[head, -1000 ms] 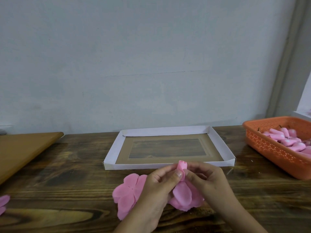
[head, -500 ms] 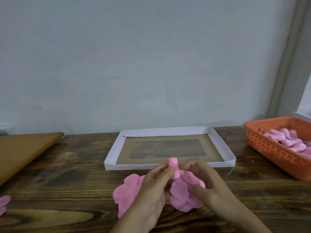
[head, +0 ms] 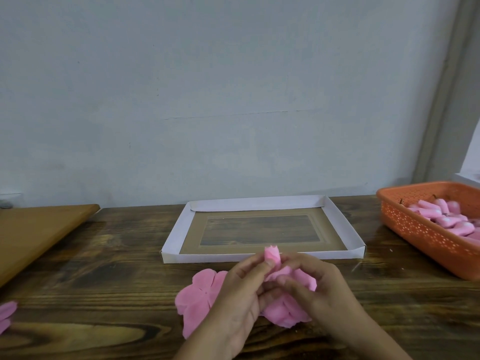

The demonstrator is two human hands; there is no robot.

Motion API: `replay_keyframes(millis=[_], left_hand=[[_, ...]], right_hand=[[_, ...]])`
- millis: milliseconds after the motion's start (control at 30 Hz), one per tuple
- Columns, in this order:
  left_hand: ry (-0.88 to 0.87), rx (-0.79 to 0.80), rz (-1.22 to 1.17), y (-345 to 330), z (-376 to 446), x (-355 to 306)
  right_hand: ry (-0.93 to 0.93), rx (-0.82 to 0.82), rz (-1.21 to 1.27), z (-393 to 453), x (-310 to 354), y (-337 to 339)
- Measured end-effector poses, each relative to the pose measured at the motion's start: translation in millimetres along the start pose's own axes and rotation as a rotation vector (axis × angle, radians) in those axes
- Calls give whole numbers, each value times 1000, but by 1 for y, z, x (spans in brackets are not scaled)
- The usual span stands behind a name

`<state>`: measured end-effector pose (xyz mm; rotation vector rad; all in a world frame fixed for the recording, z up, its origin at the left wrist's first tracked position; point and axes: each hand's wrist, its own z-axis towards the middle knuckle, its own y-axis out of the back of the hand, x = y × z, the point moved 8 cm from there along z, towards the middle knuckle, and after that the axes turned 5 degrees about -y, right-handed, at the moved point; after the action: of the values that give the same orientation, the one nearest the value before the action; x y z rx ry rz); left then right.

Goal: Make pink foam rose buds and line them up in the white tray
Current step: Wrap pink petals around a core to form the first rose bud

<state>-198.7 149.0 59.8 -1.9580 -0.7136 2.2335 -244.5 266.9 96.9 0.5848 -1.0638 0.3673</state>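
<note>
I note the left hand (head: 242, 289) pinching the bud (head: 272, 254) just in front of the tray (head: 174, 236), near its front wall, which I judge keeps the rolled core tight. My right hand (head: 320, 287) curls round the loose petals (head: 291, 311) below the bud, apparently to wrap them on. A flat petal sheet (head: 200, 294) lies in front of the tray, left of the hands; the tray holds no buds, and a basket (head: 426, 235) of pink pieces sits right of it.
</note>
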Motion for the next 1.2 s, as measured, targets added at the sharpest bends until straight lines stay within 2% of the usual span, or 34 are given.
replay_keyframes(millis=[167,500,667,933,1200], left_hand=[[34,43,-28,-3,0,3],[-15,78,-37,-10,-2,-2],[-46,182,0,-17,-7,-4],[-28,58,0,-6,-1,2],[-36,-17,67,-1,-1,3]], right_hand=[[-112,-79,21,0,-10,4],[-101,-173,58,0,-14,9],[-91,-218,93,0,-14,13],[-80,-129,120,1,-11,8],[-85,-152,150,2,-10,7]])
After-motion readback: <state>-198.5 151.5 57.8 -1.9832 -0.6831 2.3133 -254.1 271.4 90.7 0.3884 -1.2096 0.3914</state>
